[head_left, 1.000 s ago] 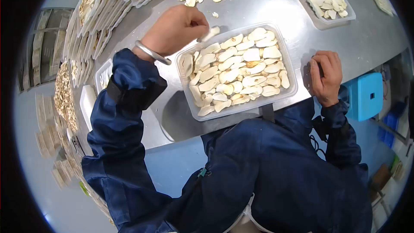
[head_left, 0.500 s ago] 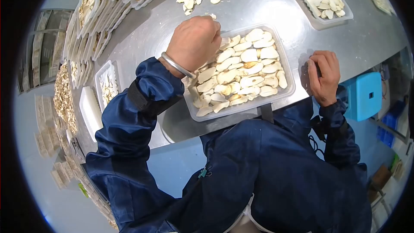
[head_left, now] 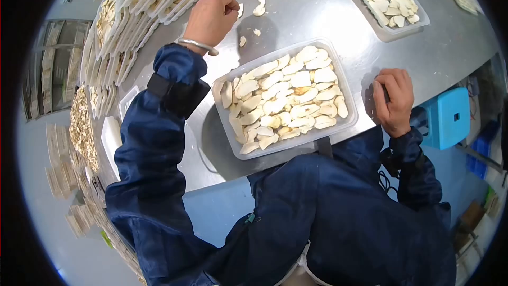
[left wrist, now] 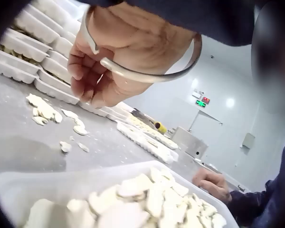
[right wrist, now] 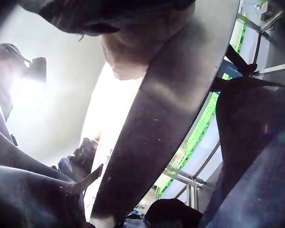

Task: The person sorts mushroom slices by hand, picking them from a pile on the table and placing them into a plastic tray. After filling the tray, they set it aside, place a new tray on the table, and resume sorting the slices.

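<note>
My left hand, with a silver bangle on its wrist, is over the far left of the metal table beside a few loose pale slices. In the left wrist view its fingers are loosely bent, a gap shows by the thumb, and nothing is visible between them. Before me a clear plastic tray is lined with rows of pale mushroom slices. My right hand rests at the table's near edge, right of the tray, fingers loosely curled; its fingers are mostly hidden in the right wrist view.
Stacked trays of slices crowd the left side. Another tray of slices stands at the far right. More loose slices lie beyond the front tray. A blue box is below the table edge at right.
My left hand held a pale slice by the front tray's upper left corner, came down over that corner, then moved away up and left without it. The right hand stays at the table edge.
</note>
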The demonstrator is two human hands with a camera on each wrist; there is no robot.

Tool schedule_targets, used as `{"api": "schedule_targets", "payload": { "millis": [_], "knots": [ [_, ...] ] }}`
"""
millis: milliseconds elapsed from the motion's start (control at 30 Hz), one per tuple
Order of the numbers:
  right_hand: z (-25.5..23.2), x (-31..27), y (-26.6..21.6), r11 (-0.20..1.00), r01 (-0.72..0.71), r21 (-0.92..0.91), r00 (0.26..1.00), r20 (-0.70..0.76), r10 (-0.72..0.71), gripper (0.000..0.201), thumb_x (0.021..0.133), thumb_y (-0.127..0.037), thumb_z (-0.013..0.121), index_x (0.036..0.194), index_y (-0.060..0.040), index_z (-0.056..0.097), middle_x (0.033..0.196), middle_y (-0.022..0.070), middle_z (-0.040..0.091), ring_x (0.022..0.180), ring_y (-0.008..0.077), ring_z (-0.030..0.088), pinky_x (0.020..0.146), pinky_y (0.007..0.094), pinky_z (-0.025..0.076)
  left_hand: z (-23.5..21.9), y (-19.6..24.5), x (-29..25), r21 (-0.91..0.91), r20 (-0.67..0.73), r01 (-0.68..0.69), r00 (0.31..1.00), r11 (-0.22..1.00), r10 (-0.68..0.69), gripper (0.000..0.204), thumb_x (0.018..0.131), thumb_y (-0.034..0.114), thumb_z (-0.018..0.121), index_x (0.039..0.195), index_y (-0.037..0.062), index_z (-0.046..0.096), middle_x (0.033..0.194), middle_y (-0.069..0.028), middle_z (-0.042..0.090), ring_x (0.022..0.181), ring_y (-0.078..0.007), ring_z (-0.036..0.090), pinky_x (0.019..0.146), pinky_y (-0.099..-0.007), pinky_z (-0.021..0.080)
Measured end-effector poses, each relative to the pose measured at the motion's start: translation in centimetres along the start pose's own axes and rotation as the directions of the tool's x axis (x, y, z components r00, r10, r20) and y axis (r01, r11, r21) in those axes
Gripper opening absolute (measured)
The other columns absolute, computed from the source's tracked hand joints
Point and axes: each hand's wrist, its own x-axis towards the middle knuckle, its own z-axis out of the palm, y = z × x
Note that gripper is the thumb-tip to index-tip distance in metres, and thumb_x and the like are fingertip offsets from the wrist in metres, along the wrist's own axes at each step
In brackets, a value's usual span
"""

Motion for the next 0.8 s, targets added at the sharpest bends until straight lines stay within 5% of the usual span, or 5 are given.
{"api": "schedule_targets", "payload": {
  "millis": [200,433,467,567,800],
  "knots": [
    [-0.1,0.0,-0.1,1.000,-0.013,-0.019,1.000,0.004,0.013,0.009,0.077,-0.001,0.067,0.085,-0.0012,0.062,0.090,0.0121,0.061,0.082,0.0290,0.056,0.073,0.0382,0.042,2.8,-0.9,3.5,0.042,0.130,0.065,0.989,0.997,-0.070,0.018,0.076,0.019,0.068,0.085,0.0056,0.076,0.077,-0.0175,0.070,0.073,-0.0358,0.068,0.072,-0.0402,0.054],
    [-0.1,0.0,-0.1,0.999,-0.037,-0.016,0.999,0.024,0.037,0.009,0.076,-0.001,0.067,0.084,-0.0012,0.062,0.090,0.0120,0.061,0.083,0.0286,0.056,0.073,0.0380,0.042,1.7,-4.4,5.3,0.066,-0.062,0.086,0.995,0.994,-0.082,0.018,0.077,0.016,0.064,0.087,0.0058,0.075,0.080,-0.0176,0.071,0.078,-0.0371,0.068,0.074,-0.0427,0.054],
    [-0.2,0.0,-0.2,0.999,-0.037,-0.014,0.999,0.028,0.037,0.009,0.076,-0.001,0.067,0.084,-0.0012,0.062,0.090,0.0120,0.061,0.083,0.0285,0.056,0.073,0.0380,0.042,1.7,-5.1,5.4,0.096,-0.087,-0.011,0.996,0.995,0.019,0.019,0.076,0.015,0.063,0.088,0.0060,0.075,0.080,-0.0169,0.071,0.077,-0.0355,0.069,0.074,-0.0416,0.055],
    [-0.1,0.1,-0.2,0.999,-0.033,-0.012,0.999,0.029,0.033,0.009,0.076,-0.001,0.067,0.084,-0.0014,0.062,0.090,0.0117,0.061,0.082,0.0284,0.056,0.073,0.0379,0.042,1.7,-5.7,6.0,0.106,0.004,0.025,1.000,0.994,-0.026,0.021,0.082,0.018,0.068,0.094,0.0028,0.074,0.085,-0.0129,0.074,0.076,-0.0229,0.071,0.072,-0.0335,0.054],
    [-0.1,0.2,-0.2,1.000,-0.024,-0.016,0.999,0.025,0.025,0.010,0.076,0.000,0.067,0.084,-0.0015,0.062,0.089,0.0114,0.061,0.082,0.0284,0.055,0.073,0.0377,0.042,0.5,-3.9,4.5,0.084,0.227,0.122,0.964,0.989,-0.138,0.021,0.071,0.025,0.074,0.084,0.0081,0.077,0.074,-0.0133,0.071,0.074,-0.0307,0.070,0.072,-0.0388,0.055]
  ]
}}
